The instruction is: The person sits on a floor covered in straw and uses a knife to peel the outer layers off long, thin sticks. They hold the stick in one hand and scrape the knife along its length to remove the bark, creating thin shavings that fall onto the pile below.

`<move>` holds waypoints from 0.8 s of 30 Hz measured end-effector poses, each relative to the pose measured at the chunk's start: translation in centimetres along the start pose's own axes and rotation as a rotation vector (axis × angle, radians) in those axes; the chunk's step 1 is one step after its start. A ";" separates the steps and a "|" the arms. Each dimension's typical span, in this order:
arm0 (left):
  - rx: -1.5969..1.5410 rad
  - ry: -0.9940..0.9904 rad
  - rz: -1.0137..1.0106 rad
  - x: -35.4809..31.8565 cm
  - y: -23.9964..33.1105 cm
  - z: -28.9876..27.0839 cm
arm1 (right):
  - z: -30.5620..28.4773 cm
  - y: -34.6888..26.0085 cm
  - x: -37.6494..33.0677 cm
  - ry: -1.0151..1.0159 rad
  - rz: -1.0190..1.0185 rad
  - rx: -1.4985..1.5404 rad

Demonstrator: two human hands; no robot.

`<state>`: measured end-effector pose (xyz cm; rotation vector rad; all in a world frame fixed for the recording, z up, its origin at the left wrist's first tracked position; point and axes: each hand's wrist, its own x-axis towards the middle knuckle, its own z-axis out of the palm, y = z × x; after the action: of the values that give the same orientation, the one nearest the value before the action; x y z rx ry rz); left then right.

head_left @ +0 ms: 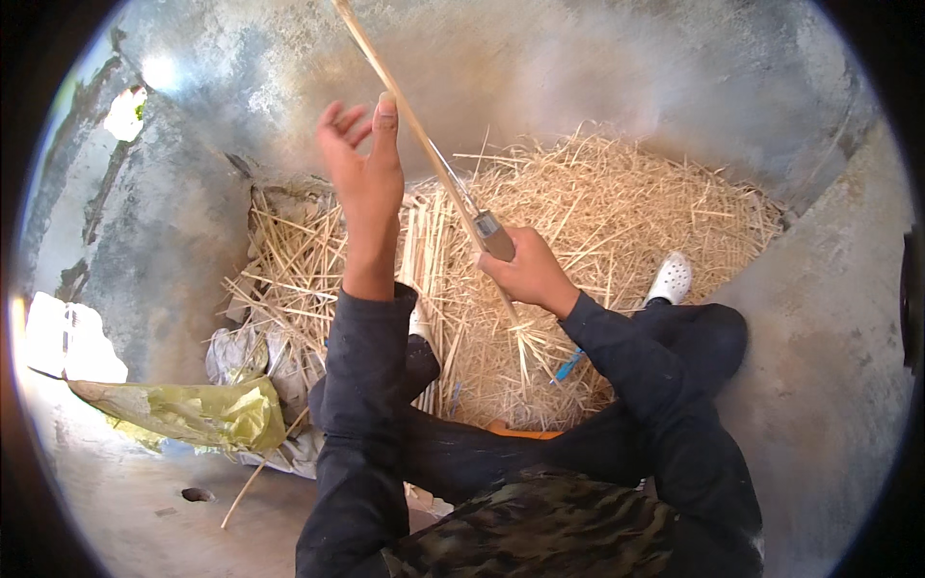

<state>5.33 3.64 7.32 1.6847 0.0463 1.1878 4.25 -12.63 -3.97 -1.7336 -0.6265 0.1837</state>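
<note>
Underfoot, straw pile (597,250), grey concrete floor (829,385)

You get bright, even daylight here, with soft shadows under the straw pile (597,241). A blown-out glare spot sits on the concrete wall (159,72) at upper left. The fisheye bends edges toward a black rim. Your raised left hand (364,178) looks slightly motion-blurred; the centre stays sharp.
</note>
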 end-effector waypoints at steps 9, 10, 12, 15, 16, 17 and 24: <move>-0.056 -0.468 -0.259 0.6 -2.2 1.0 | 2.4 6.5 1.2 -0.038 0.146 0.086; -0.118 -0.451 -0.309 0.7 -2.4 1.2 | 2.6 7.2 1.4 -0.031 0.182 0.121; -0.246 -0.410 -0.403 0.9 -3.1 1.4 | 2.5 8.1 1.4 0.003 0.238 0.196; -0.275 -0.384 -0.330 1.2 -6.8 1.0 | 2.2 8.9 0.1 0.085 0.310 0.307; -0.228 -0.370 -0.316 1.0 -7.7 0.7 | 2.2 9.0 -0.2 0.098 0.342 0.349; -0.181 -0.357 -0.302 0.6 -8.8 0.4 | 2.2 9.0 -0.8 0.112 0.376 0.390; -0.303 -0.143 -0.363 -1.4 -10.5 -0.2 | 3.0 12.5 -4.5 0.167 0.583 0.410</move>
<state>9.54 7.91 -1.41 1.4160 0.0765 0.7592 3.02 -14.00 -17.45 -1.4676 0.0570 0.5283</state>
